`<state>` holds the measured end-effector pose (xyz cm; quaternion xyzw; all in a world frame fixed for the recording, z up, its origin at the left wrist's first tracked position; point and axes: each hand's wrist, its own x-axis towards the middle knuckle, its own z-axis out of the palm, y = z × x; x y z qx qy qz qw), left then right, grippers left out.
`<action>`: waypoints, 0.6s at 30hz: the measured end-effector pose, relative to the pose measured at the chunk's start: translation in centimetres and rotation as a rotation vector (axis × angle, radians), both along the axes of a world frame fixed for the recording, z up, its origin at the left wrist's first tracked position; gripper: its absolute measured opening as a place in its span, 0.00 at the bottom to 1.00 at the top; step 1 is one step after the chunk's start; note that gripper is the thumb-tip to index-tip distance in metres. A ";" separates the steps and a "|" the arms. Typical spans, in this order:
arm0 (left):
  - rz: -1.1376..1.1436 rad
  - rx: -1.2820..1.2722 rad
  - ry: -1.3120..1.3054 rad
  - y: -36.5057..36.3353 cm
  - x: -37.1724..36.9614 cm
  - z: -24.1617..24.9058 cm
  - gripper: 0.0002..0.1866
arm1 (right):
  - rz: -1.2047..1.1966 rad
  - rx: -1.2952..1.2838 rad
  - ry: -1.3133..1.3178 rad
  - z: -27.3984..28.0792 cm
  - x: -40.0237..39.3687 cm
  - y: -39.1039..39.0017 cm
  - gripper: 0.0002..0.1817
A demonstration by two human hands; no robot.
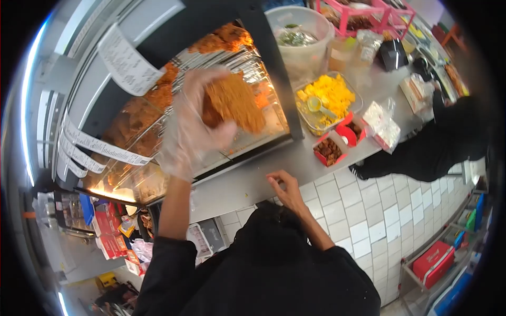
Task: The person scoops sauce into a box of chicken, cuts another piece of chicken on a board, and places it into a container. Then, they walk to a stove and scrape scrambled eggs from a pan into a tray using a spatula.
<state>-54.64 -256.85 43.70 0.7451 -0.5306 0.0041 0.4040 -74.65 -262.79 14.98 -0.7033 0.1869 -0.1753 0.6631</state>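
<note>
My left hand point(185, 124), in a clear plastic glove, grips a large breaded fried chicken cutlet point(237, 102) by its left side. The cutlet is held in front of the opening of a lit food warmer, above its metal rack point(211, 58). More fried pieces point(224, 38) lie at the back of that rack. Over the counter's front edge is my bare right hand point(287, 192), with its fingers loosely bent and apart and nothing in them. Two red boxes of dark brown fried pieces point(328, 151) stand on the counter just beyond it.
A glass tray point(360, 105) of yellow chunks with a scoop sits right of the warmer, by a large plastic tub point(321, 50). Paper receipts point(129, 60) hang on the warmer. A person in black point(427, 145) stands at the right, beside the steel counter point(247, 181).
</note>
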 end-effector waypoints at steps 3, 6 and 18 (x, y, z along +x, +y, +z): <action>-0.096 -0.358 0.629 3.9 -2.3 -4.9 0.38 | 0.078 0.007 0.103 0.8 0.1 0.6 0.08; 0.227 -0.647 1.047 9.8 -5.9 -11.4 0.45 | 0.187 -0.019 0.118 -0.5 0.6 1.9 0.11; 1.204 -1.426 0.946 43.2 -26.5 -26.8 0.29 | 1.031 -0.081 0.184 -4.8 5.3 16.2 0.09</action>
